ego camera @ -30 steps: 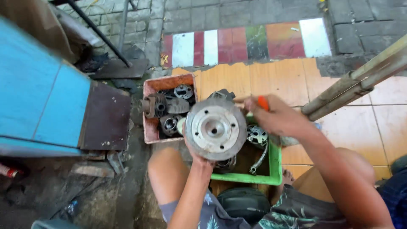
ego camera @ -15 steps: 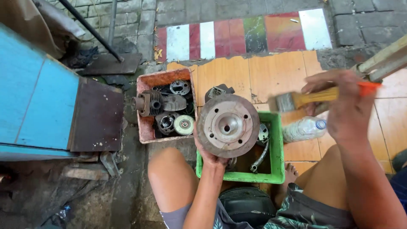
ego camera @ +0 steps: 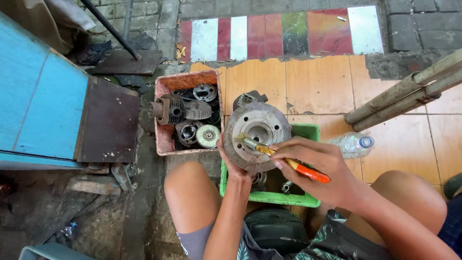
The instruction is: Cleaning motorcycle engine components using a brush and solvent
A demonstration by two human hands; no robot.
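Two hands busy | left hand grips metal disc face-up | right hand grips brush, bristles upper-left

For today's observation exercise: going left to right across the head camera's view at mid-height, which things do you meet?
Blue panel → dark brown board → pink tray of engine parts → round metal disc in the left hand → clear plastic bottle → wooden poles.
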